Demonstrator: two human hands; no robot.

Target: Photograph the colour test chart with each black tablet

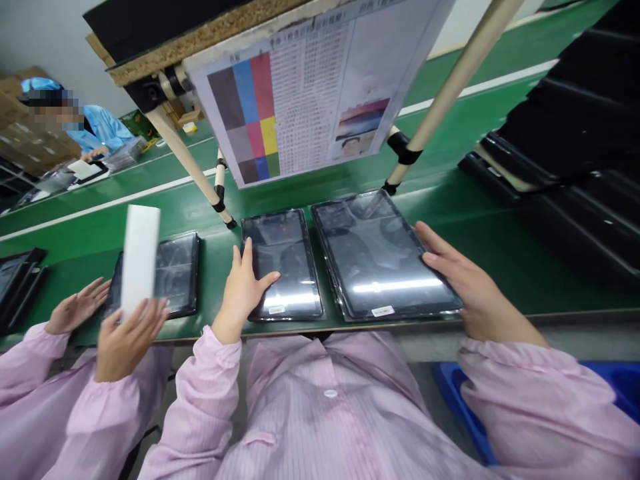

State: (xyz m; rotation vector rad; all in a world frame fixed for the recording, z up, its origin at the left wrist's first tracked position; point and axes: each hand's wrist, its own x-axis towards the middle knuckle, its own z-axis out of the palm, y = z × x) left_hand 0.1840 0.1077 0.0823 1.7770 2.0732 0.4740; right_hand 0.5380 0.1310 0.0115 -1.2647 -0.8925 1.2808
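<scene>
Two dark tablets lie side by side at the green bench's near edge, each with a small white label on its lower edge. My left hand point(243, 287) rests at the left side of the smaller-looking tablet point(285, 267), its fingers spread and the thumb over the glass. The larger-looking tablet point(375, 257) is at my right hand point(465, 280), which grips its right edge; some of those fingers are hidden. Beneath this tablet's left edge another layer shows, though I cannot tell what it is. Both screens are dark and reflect the overhead light.
A printed colour chart point(310, 100) hangs from a pipe stand point(435, 87) behind the tablets. Stacked dark tablets point(575, 153) stand at right. At left, a co-worker's hands point(123, 340) are by a white box point(140, 260) and another tablet point(177, 273). Another person point(95, 127) sits across.
</scene>
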